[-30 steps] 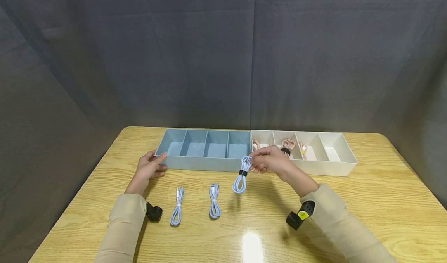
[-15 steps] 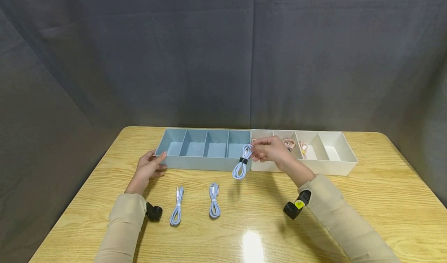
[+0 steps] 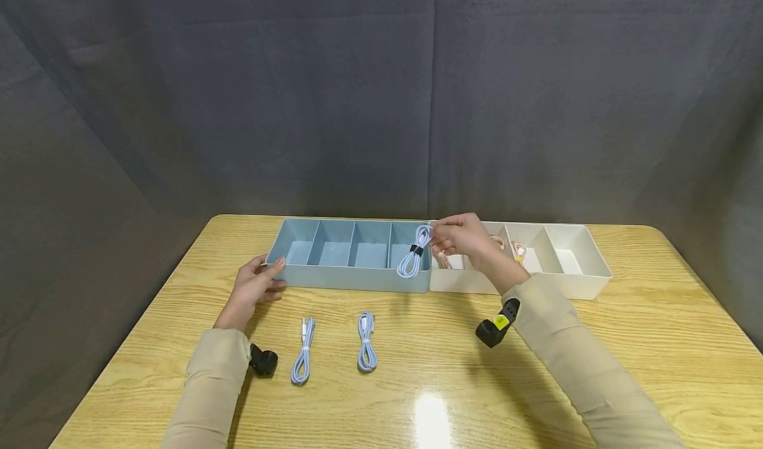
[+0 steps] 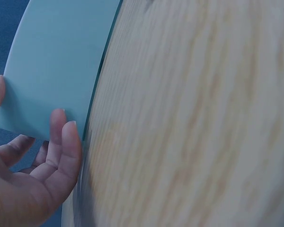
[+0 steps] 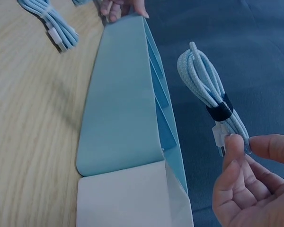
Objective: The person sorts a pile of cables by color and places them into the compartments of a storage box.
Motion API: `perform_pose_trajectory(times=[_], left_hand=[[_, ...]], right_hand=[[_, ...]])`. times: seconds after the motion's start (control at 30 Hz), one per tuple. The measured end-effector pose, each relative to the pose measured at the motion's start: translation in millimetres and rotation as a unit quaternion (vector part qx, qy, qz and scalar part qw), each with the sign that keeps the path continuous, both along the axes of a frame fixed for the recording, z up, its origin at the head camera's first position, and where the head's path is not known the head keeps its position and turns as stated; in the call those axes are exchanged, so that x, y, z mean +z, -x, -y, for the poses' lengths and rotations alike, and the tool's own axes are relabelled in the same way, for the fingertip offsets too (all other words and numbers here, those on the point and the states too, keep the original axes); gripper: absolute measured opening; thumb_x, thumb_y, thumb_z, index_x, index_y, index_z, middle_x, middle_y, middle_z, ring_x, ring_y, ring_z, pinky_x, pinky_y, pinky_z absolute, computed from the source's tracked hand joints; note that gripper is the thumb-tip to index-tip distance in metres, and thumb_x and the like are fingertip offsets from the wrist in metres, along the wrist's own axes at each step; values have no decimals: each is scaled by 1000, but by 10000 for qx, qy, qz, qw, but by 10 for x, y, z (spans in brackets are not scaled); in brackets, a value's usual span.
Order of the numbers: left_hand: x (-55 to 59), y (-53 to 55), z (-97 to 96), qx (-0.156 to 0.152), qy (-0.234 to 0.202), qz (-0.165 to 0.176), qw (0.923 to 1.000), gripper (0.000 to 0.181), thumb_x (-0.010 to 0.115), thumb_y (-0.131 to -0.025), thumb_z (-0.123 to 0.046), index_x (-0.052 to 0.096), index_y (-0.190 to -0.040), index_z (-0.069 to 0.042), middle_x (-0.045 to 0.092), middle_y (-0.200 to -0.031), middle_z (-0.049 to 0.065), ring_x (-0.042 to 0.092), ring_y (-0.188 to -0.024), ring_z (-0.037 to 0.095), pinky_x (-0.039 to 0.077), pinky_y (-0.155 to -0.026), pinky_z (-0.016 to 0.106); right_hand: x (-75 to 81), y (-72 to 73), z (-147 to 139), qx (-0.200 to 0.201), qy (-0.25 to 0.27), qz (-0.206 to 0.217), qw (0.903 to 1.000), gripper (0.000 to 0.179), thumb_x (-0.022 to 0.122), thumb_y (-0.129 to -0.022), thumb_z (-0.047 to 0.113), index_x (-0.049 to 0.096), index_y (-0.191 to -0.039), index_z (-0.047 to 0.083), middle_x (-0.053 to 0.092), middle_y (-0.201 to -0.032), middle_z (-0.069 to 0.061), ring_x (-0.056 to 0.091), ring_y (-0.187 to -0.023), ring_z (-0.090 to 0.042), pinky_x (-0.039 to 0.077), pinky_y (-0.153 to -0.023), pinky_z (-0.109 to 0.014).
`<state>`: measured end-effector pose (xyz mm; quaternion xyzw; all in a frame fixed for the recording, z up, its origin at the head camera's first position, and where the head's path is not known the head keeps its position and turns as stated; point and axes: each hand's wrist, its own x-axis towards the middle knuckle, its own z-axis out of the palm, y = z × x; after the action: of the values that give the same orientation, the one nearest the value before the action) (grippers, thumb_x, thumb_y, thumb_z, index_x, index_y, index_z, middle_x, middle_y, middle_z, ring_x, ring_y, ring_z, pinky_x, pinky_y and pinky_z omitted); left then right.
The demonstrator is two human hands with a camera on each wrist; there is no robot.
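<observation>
My right hand (image 3: pixel 463 238) pinches one end of a coiled light-blue charging cable (image 3: pixel 410 260) with a black strap around it. The cable hangs tilted over the rightmost compartment of the blue divided storage box (image 3: pixel 346 277). In the right wrist view, a white plug (image 5: pixel 219 135) shows beside the fingertips. My left hand (image 3: pixel 253 289) holds the near left corner of the blue box, thumb at the rim and fingers against the outside. Two more coiled blue cables, a left cable (image 3: pixel 303 353) and a right cable (image 3: pixel 366 343), lie on the table before the box.
A white divided box (image 3: pixel 572 285) stands end to end with the blue one. Pink cables, including a pink cable (image 3: pixel 518 250), lie in several of its compartments, partly hidden by my right hand. Behind the wooden table (image 3: pixel 262 416) hangs a dark curtain (image 3: pixel 298 104).
My right hand has moved up and away from me with the cable, from before the box's front wall to over its right compartment. The left hand stays at the corner.
</observation>
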<state>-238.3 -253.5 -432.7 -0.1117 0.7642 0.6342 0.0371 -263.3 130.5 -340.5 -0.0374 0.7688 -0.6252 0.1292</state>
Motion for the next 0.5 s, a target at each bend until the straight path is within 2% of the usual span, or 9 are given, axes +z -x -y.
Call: perform_pose_trajectory(times=[0.27, 0.37, 0.5], left_hand=[[-13, 8, -5, 15, 21, 4, 10000, 79, 62, -82, -50, 32, -139, -4, 44, -122, 21, 59, -68, 5, 53, -61, 22], [74, -49, -36, -21, 30, 49, 10000, 78, 61, -83, -48, 31, -139, -3, 44, -121, 21, 59, -69, 5, 53, -61, 22], [117, -75, -50, -14, 113, 85, 9999, 75, 59, -86, -44, 30, -139, 0, 46, -119, 20, 60, -71, 7, 54, -64, 24]], right_hand=[[-29, 126, 12, -193, -40, 161, 9997, 29, 53, -90, 5, 57, -113, -11, 64, -69, -1, 60, -58, -8, 54, -65, -26], [-71, 177, 18, -294, 41, 216, 9993, 30, 54, -89, 4, 55, -114, -13, 64, -68, 0, 60, -57, -7, 53, -61, -23], [-127, 227, 25, -432, 190, 313, 9984, 31, 53, -89, 3, 53, -116, -14, 63, -65, 1, 59, -56, -6, 51, -57, -20]])
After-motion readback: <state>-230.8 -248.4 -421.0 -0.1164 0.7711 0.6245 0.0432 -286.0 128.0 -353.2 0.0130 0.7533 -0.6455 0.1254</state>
